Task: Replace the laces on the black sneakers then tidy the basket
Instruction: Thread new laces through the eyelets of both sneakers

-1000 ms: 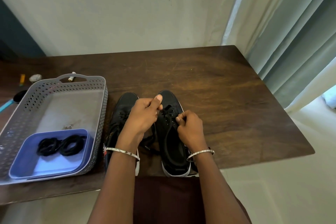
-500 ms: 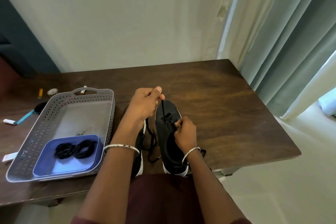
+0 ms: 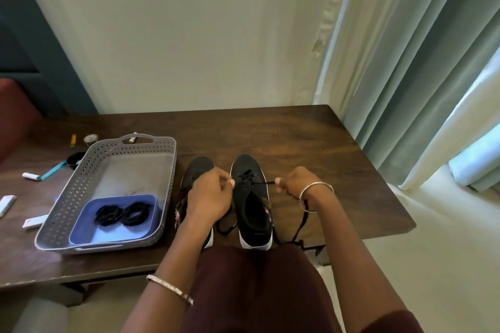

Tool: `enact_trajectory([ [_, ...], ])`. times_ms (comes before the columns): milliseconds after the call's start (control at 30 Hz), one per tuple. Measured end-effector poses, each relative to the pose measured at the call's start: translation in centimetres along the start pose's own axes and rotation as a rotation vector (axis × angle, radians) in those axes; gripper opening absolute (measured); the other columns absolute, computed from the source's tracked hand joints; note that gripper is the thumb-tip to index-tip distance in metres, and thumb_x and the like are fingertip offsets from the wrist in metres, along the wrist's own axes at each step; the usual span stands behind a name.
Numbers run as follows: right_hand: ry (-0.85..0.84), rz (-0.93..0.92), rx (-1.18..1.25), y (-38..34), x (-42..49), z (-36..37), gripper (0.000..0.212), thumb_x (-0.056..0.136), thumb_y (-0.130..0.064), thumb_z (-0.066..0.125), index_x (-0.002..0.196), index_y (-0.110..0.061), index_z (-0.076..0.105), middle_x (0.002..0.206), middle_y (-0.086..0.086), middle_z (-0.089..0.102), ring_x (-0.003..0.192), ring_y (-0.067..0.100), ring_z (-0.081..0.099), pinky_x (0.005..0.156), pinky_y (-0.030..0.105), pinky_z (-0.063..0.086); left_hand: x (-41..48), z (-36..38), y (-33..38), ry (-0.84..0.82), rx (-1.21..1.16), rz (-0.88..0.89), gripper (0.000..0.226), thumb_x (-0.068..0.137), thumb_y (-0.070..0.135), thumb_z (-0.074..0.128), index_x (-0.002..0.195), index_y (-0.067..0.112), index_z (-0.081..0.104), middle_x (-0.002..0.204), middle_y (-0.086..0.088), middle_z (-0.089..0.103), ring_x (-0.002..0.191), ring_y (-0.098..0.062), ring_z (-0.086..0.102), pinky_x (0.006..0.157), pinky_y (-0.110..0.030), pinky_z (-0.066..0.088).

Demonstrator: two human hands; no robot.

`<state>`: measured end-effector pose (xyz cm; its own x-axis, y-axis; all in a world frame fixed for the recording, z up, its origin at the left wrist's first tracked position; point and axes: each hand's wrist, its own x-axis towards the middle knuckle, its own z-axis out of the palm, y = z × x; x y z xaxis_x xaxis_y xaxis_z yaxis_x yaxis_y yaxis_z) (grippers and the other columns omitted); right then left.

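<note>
Two black sneakers stand side by side near the table's front edge, toes pointing away from me. My left hand [image 3: 211,193] covers much of the left sneaker [image 3: 198,167] and pinches a lace end at the left side of the right sneaker [image 3: 250,197]. My right hand [image 3: 293,181] pinches the other black lace [image 3: 261,183] and holds it taut out to the right; its tail hangs down past my wrist. A grey perforated basket [image 3: 81,194] sits at the left, holding a blue tray [image 3: 81,224] with coiled black laces [image 3: 123,214].
Left of the basket the brown table [image 3: 311,149] carries small items: a teal-handled tool [image 3: 51,171], white packets [image 3: 6,204], a yellow object [image 3: 73,140] and a round tin [image 3: 90,138]. A curtain [image 3: 405,62] hangs at the right. The wall is close behind the table.
My right hand has moved out to the right, drawing the lace sideways through the right sneaker. My left hand came down from above the toe to the eyelets. The view tilted upward.
</note>
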<state>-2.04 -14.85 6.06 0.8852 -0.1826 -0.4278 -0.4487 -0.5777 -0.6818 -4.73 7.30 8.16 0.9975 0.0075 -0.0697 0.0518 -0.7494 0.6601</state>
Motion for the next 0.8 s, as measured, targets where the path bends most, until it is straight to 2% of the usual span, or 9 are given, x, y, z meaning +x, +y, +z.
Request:
enact_trajectory([
  [100,0.022,-0.132,0.052,-2.0,-3.4,-2.2,0.035,0.096,-0.036,0.062,0.075,-0.011,0.075,0.059,-0.005,0.052,0.054,0.012,0.044,0.057,0.026,0.036,-0.7,0.2,1.3,-0.092,-0.088,0.069,0.015,0.101,0.024,0.053,0.108,0.029,0.065,0.104,0.006,0.066,0.103,-0.017,0.063,0.091,-0.037,0.050],
  [233,-0.015,-0.272,0.109,-4.7,-7.2,-3.6,0.036,0.100,-0.035,0.057,0.076,-0.013,0.072,0.054,-0.005,0.049,0.048,0.009,0.039,0.053,0.025,0.034,-0.1,-0.1,4.2,-0.189,-0.079,0.391,0.033,0.096,0.020,0.061,0.126,0.034,0.060,0.094,0.010,0.067,0.092,-0.016,0.065,0.085,-0.040,0.053],
  [300,-0.018,-0.321,0.124,-5.8,-8.6,-4.2,0.036,0.101,-0.033,0.055,0.077,-0.011,0.072,0.049,-0.009,0.049,0.048,0.008,0.039,0.052,0.024,0.036,0.7,-0.3,5.7,-0.176,-0.001,0.517,0.025,0.095,0.024,0.062,0.117,0.035,0.063,0.092,0.009,0.067,0.086,-0.016,0.064,0.076,-0.040,0.054],
  [367,-0.007,-0.344,0.150,-6.4,-9.6,-4.9,0.037,0.102,-0.032,0.053,0.079,-0.010,0.071,0.049,-0.009,0.047,0.047,0.006,0.040,0.053,0.023,0.038,1.6,-0.5,6.6,-0.107,0.093,0.534,0.016,0.097,0.028,0.058,0.108,0.032,0.069,0.087,0.010,0.064,0.083,-0.017,0.064,0.070,-0.034,0.052],
  [467,0.017,-0.360,0.258,-6.3,-10.7,-6.2,0.036,0.102,-0.033,0.054,0.079,-0.009,0.069,0.053,-0.008,0.043,0.045,0.005,0.038,0.053,0.023,0.038,2.9,-0.7,6.6,0.031,0.133,0.433,0.020,0.099,0.035,0.056,0.107,0.030,0.073,0.083,0.011,0.066,0.077,-0.012,0.064,0.068,-0.031,0.052],
  [567,0.049,-0.351,0.407,-5.1,-11.5,-8.0,0.035,0.101,-0.034,0.055,0.082,-0.008,0.067,0.053,-0.007,0.040,0.045,0.006,0.034,0.053,0.024,0.038,4.4,-0.9,5.0,0.113,0.132,0.276,0.019,0.097,0.038,0.060,0.103,0.028,0.074,0.077,0.009,0.068,0.069,-0.009,0.063,0.059,-0.024,0.045],
  [633,0.057,-0.342,0.511,-4.0,-11.6,-9.2,0.033,0.101,-0.034,0.055,0.084,-0.008,0.065,0.052,-0.008,0.038,0.043,0.006,0.032,0.051,0.023,0.037,5.7,-1.1,3.3,0.147,0.123,0.126,0.017,0.095,0.038,0.063,0.100,0.027,0.075,0.083,0.002,0.073,0.077,-0.017,0.069,0.068,-0.031,0.055],
  [700,0.076,-0.332,0.602,-2.6,-11.4,-10.1,0.032,0.101,-0.034,0.054,0.084,-0.010,0.064,0.052,-0.008,0.036,0.043,0.006,0.032,0.051,0.022,0.038,7.3,-1.5,1.6,0.138,0.097,-0.043,0.018,0.092,0.038,0.064,0.091,0.023,0.076,0.078,-0.001,0.073,0.078,-0.022,0.071,0.076,-0.039,0.059],
  [800,0.077,-0.307,0.771,-0.6,-10.8,-11.1,0.030,0.102,-0.032,0.053,0.082,-0.011,0.061,0.053,-0.008,0.034,0.044,0.006,0.031,0.049,0.023,0.036,9.7,-2.0,0.5,0.113,-0.227,-0.306,0.029,0.097,0.020,0.057,0.074,0.007,0.069,0.058,-0.004,0.070,0.062,-0.022,0.070,0.070,-0.037,0.062],
])
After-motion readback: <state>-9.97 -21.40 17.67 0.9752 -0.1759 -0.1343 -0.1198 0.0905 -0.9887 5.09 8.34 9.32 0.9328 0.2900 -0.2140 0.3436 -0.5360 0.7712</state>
